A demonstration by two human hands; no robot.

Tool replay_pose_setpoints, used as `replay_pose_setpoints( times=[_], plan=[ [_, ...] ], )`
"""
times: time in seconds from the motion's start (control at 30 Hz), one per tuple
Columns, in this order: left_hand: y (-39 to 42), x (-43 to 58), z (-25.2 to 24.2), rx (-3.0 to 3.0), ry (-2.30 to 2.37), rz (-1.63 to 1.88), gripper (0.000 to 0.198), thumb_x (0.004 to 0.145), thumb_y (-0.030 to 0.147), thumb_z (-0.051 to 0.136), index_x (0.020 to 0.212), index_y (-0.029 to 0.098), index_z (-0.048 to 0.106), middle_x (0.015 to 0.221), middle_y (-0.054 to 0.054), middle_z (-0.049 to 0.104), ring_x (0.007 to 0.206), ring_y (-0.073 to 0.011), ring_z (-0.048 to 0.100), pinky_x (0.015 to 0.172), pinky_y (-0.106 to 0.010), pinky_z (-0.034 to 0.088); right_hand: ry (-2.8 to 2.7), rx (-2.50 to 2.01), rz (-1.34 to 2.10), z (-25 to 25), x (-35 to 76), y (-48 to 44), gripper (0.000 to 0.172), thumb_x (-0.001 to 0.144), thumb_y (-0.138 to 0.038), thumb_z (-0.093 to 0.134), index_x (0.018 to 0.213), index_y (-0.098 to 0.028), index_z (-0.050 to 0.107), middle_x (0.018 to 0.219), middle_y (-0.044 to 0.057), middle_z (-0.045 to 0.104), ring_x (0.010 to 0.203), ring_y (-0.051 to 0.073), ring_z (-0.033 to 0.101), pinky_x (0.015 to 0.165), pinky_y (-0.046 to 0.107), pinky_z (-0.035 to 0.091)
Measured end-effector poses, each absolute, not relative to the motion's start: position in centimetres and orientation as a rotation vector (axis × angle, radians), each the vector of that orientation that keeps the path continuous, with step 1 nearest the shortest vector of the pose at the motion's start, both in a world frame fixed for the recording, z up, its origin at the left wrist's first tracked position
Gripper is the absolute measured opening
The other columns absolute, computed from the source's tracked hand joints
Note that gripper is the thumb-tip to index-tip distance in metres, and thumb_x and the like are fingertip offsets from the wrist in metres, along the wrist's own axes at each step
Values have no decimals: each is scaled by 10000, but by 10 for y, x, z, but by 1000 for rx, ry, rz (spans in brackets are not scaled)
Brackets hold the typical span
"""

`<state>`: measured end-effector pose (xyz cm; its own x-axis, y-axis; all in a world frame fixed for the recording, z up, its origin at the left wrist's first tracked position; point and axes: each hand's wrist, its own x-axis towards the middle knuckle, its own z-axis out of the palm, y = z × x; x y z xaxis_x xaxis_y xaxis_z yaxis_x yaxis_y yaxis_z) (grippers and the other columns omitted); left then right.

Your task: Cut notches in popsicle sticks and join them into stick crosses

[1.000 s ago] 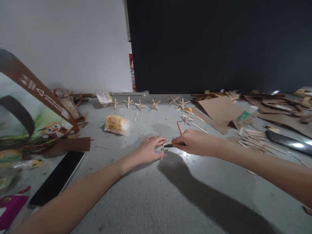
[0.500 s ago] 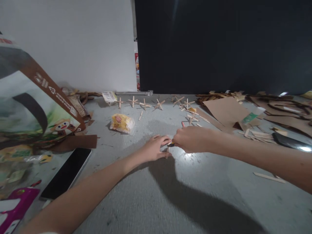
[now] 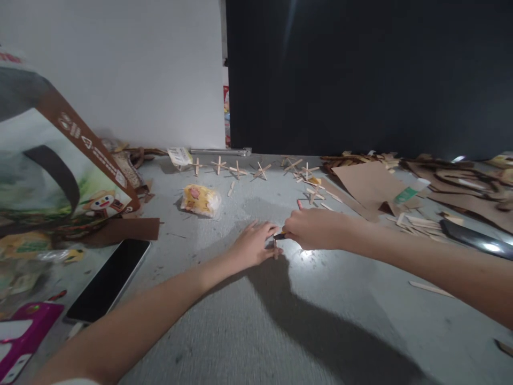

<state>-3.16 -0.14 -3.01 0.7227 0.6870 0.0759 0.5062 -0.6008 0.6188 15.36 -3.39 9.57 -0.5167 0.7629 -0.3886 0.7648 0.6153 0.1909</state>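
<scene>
My left hand [image 3: 255, 245] rests on the grey table, its thumb and fingers closed about a small wooden stick [image 3: 275, 244] that is mostly covered. From the right, my right hand [image 3: 303, 229] grips a small cutter knife [image 3: 279, 236]; its dark blade end touches or nearly touches the stick, and a bit of yellow shows at my fingers. Behind the hands, several crossed stick pieces [image 3: 262, 171] stand in a row. A single short stick [image 3: 231, 188] lies in front of that row.
A yellow wrapped packet [image 3: 200, 201] sits beyond my left hand. To the left are a phone [image 3: 108, 280], a magenta device [image 3: 30, 334] and a large printed bag [image 3: 60, 171]. Cardboard [image 3: 366, 184], loose sticks [image 3: 420, 224] and a dark shiny object [image 3: 476, 239] lie to the right.
The view has shifted slightly. The knife's dark end has moved a little at the stick, while both hands keep nearly the same place and hold.
</scene>
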Motion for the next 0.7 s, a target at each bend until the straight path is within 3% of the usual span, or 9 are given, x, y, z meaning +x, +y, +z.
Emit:
replay_pose_setpoints(
  times=[0.13, 0.27, 0.47, 0.6, 0.7],
  plan=[
    [8, -38, -23, 2308, 781, 252, 660, 996, 432, 709, 1575, 297, 422, 1568, -132, 605, 1443, -303, 592, 1335, -576, 125, 2356, 1204, -20, 103, 148, -33, 223, 934, -77, 578, 960, -112, 797, 842, 155, 780, 714, 224, 732, 683, 302, 437],
    [9, -40, -21, 2382, 764, 243, 614, 1008, 437, 674, 1572, 335, 455, 1617, -93, 559, 1535, -276, 486, 1348, -538, 88, 2348, 1191, 4, 106, 145, -31, 221, 910, -80, 587, 964, -112, 799, 847, 162, 774, 702, 233, 726, 599, 290, 378],
    [-6, -31, -30, 2442, 1013, 395, 632, 1014, 524, 622, 1554, 223, 488, 1584, -145, 587, 1553, -310, 458, 1360, -557, 54, 2379, 1180, 39, 97, 143, -32, 237, 874, -22, 593, 947, -141, 785, 790, 120, 745, 749, 233, 726, 690, 311, 441],
    [2, -35, -26, 2396, 857, 248, 644, 999, 496, 660, 1576, 286, 467, 1590, -113, 587, 1613, -304, 347, 1350, -569, 65, 2364, 1143, 37, 99, 141, -33, 227, 901, -23, 580, 922, -137, 774, 783, 126, 738, 754, 236, 720, 694, 317, 441],
    [9, -41, -19, 2360, 768, 218, 624, 1017, 459, 630, 1598, 330, 443, 1643, -76, 532, 1606, -287, 364, 1349, -555, 31, 2364, 1120, 51, 104, 141, -31, 230, 915, -27, 561, 919, -130, 767, 786, 129, 736, 744, 228, 711, 658, 302, 403]
  ],
)
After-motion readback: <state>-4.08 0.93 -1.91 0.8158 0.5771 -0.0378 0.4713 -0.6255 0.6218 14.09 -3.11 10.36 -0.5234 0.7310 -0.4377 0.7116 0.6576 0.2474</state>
